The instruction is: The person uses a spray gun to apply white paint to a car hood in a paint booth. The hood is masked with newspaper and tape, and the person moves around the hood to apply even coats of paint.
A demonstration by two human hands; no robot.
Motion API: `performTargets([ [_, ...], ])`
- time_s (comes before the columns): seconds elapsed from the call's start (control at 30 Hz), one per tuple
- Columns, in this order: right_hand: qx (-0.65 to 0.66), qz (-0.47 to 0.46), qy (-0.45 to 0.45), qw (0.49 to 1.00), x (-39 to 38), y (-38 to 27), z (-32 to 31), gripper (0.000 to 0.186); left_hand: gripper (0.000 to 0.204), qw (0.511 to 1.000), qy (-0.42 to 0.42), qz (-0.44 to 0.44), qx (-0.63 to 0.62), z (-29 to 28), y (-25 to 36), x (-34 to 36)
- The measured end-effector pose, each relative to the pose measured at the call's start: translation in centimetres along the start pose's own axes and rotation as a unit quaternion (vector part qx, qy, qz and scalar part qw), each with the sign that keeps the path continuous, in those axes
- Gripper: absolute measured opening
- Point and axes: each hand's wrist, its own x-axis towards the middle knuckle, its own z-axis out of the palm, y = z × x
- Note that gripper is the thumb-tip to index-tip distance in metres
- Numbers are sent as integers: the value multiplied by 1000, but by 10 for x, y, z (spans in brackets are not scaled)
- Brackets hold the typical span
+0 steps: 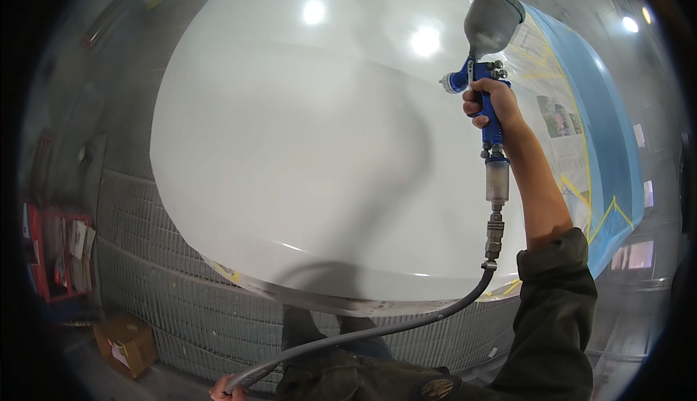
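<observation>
At two o'clock, the right hand [501, 102] grips the gun [494, 136] over the white panel [290, 147]; at seven, the left hand [221, 390] clasps the hose [377, 335].

Floor grating [189, 292]: grey, ribbed. Just beside its left edge, brown cardboard box [143, 339], white paper and a bit of red on the near side. Farther along, left of the grating, red rack [38, 248] holding papers [81, 245], pale, on edge, titles unreadable. Small white scrap [493, 352] toward the grating's right end. Right wall: bright white lamp [630, 24], smaller yellowish light [646, 14] beside it, pale rectangles [648, 194] lower down, blurred.
</observation>
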Motion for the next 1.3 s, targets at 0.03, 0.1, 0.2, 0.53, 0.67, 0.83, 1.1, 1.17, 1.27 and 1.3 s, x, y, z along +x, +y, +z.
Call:
performTargets([
  [0.03,0,-6,-8,1000,-2,-5,10,10,16,1000,9,-9,-15,0,8,-4],
  [0.1,-1,-10,-31,999,-7,-18,26,10,15,998,22,-50,-33,-20,-31,-27],
  [0.2,5,-21,-62,998,-22,-43,54,11,14,993,82,-46,-77,-27,-20,-43],
  [0.53,21,-45,-173,984,-31,-108,179,12,16,987,124,-90,-46,-73,40,-59],
  [0.67,55,-41,-264,962,-10,-120,222,14,20,984,110,-139,-16,-75,59,-45],
  [0.83,45,-57,-285,956,13,-127,227,15,19,976,109,-179,-54,-70,27,-53],
  [1.1,-68,-70,-190,977,24,-126,142,19,15,975,187,-88,-82,-26,-60,-91],
  [1.17,-96,-67,-173,978,27,-118,100,21,20,983,160,-60,-63,-31,-45,-98],
  [1.27,-111,-66,-153,980,19,-106,56,22,12,999,9,-16,-35,-14,20,-73],
  [1.3,-99,-55,-145,983,17,-110,37,22,9,1000,-18,2,-16,-8,24,-72],
])
